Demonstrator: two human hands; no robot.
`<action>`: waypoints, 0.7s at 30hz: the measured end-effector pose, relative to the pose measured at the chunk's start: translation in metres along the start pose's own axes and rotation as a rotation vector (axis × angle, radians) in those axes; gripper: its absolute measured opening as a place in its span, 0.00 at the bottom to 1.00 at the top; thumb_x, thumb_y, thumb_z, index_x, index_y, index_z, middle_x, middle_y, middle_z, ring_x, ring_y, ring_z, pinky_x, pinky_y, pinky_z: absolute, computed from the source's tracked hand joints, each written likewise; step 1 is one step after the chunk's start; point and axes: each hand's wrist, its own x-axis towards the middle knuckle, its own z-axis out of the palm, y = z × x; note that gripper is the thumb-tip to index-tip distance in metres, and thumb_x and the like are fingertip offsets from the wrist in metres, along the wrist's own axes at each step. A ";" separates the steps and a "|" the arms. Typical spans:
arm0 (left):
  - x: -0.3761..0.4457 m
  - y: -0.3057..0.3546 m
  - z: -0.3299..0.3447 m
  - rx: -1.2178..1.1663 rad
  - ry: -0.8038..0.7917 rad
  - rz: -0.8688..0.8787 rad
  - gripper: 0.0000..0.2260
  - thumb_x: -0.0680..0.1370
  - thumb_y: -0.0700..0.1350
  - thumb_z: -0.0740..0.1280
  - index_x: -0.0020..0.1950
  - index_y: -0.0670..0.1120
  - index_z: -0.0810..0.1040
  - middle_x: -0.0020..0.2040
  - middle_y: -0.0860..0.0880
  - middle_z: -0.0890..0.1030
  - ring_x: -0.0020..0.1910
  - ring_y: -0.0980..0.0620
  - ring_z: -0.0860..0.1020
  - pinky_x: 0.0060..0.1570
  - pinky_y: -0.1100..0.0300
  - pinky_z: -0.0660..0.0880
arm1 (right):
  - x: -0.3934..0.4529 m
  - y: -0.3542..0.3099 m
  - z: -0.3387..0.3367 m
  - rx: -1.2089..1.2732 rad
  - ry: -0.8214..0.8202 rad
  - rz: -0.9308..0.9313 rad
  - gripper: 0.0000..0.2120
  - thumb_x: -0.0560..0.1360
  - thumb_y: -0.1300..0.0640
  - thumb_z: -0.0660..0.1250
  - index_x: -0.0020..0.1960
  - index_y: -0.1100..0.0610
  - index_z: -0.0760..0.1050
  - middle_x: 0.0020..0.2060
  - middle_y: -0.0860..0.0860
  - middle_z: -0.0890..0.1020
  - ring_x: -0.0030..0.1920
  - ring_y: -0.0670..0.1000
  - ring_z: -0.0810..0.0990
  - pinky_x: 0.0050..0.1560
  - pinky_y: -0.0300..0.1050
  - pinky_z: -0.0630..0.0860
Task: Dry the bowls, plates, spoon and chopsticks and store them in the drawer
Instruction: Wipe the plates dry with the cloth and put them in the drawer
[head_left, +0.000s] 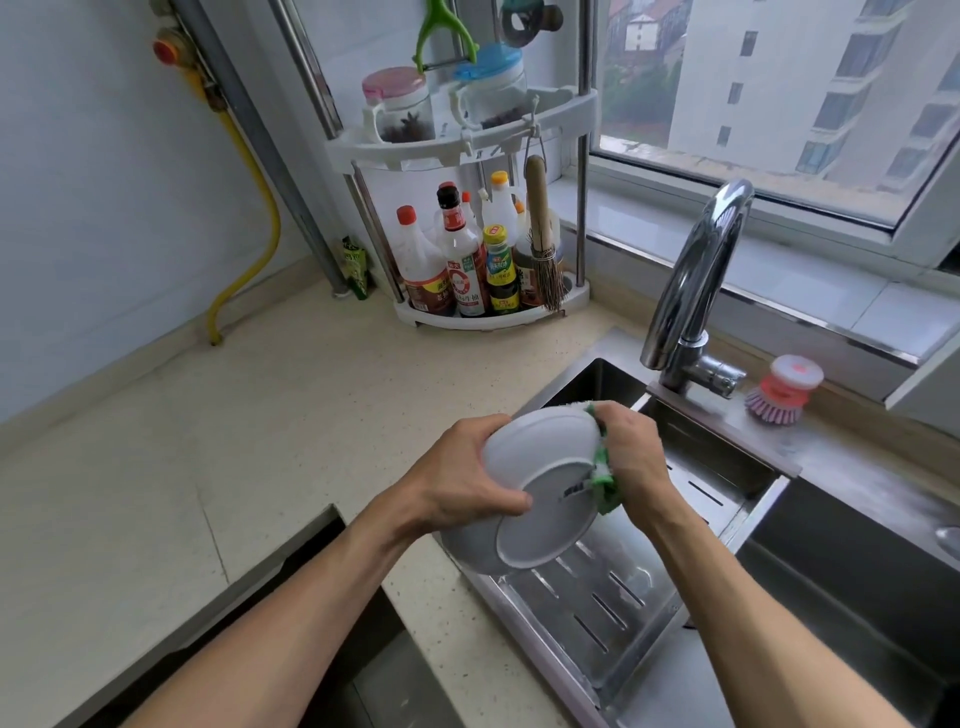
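A white bowl (535, 499) is held tilted above the sink's left edge, its underside and foot ring facing me. My left hand (462, 478) grips its left rim, thumb on the base. My right hand (631, 457) holds a green and white cloth (602, 475) pressed against the bowl's right rim. The bowl's inside is hidden. The open drawer (332, 639) shows as a dark gap at the lower left, under my left forearm. No other dishes, spoon or chopsticks are in view.
A slotted steel drain tray (613, 608) lies in the sink (852, 577) below the bowl. The chrome faucet (696, 280) rises behind, a pink dish brush (784, 389) to its right. A corner rack of sauce bottles (467, 260) stands on the beige counter (234, 431).
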 end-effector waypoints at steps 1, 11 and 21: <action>0.003 0.001 0.001 0.031 0.009 -0.020 0.19 0.65 0.41 0.80 0.52 0.51 0.78 0.49 0.50 0.80 0.47 0.50 0.81 0.42 0.56 0.82 | -0.001 -0.006 0.004 -0.075 -0.025 -0.070 0.15 0.78 0.54 0.61 0.38 0.56 0.82 0.33 0.52 0.80 0.36 0.53 0.76 0.38 0.48 0.72; 0.015 -0.002 0.017 -0.048 0.105 -0.069 0.16 0.62 0.42 0.77 0.47 0.49 0.80 0.45 0.48 0.84 0.44 0.48 0.84 0.43 0.52 0.83 | -0.034 -0.006 0.033 -0.461 -0.052 -0.585 0.20 0.79 0.47 0.53 0.66 0.47 0.75 0.63 0.51 0.77 0.61 0.52 0.75 0.69 0.60 0.66; 0.012 -0.002 0.022 0.021 0.058 -0.081 0.16 0.66 0.39 0.79 0.46 0.53 0.77 0.45 0.51 0.82 0.45 0.50 0.82 0.40 0.60 0.80 | -0.032 0.007 0.037 -0.345 -0.030 -0.557 0.20 0.79 0.54 0.53 0.63 0.57 0.76 0.66 0.51 0.74 0.67 0.49 0.70 0.69 0.47 0.66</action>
